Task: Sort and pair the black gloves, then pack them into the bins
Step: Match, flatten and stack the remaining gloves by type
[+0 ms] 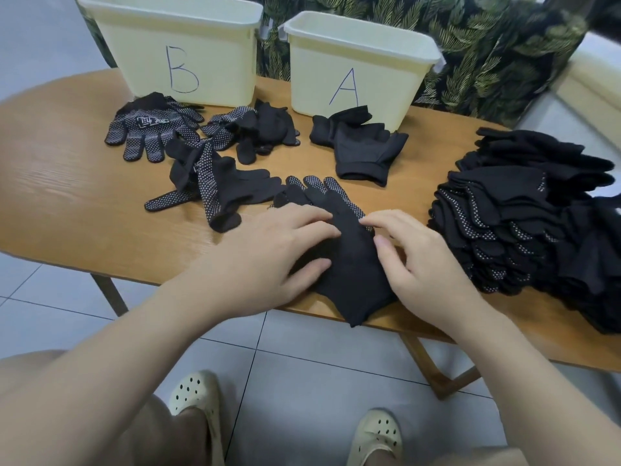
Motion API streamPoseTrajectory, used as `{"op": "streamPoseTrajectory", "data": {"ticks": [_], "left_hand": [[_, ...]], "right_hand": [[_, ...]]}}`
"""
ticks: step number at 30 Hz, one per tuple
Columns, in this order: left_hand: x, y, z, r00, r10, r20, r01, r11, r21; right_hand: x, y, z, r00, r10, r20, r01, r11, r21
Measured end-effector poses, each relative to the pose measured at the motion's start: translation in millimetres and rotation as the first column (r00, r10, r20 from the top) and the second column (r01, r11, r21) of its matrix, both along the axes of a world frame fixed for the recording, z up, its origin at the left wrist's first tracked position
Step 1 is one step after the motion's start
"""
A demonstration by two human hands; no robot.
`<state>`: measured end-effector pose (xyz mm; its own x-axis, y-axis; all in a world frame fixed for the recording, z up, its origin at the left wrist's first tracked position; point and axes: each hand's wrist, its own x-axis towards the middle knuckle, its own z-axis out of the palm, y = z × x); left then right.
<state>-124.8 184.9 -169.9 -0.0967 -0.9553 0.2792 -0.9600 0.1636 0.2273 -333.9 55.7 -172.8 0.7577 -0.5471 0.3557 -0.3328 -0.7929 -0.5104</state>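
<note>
Resting flat, left hand (268,250) and right hand (413,260) press glove (349,257) (palm hidden), fingers uncurled.

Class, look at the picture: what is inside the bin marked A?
Only the front wall and rim of bin A show. Its inside is hidden from this angle, so any contents cannot be seen. Plain black gloves lie before it.

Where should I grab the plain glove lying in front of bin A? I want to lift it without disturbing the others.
Pinch the plain glove at its cuff, coming from the near table edge. The cuff opening faces you and lies clear of bin A; its fingers point toward the bin.
</note>
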Motion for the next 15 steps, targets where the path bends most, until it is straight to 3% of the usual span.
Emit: {"op": "streamPoseTrajectory", "data": {"ticks": [4, 7, 15], "left_hand": [[-5, -13, -5, 0.999, 0.015, 0.033, -0.02, 0.987, 0.162], [-2, -16, -9, 0.997, 0.002, 0.073, -0.018, 0.975, 0.223], [7, -7, -10, 0.997, -0.035, 0.074, 0.016, 0.972, 0.236]], "right_hand": [[9, -5, 3, 0.972, 0.016, -0.236, 0.019, 0.989, 0.146], [12, -7, 5, 0.921, 0.049, -0.388, 0.003, 0.991, 0.134], [6, 2, 11, 0.879, -0.045, -0.474, 0.055, 0.998, 0.007]]}}
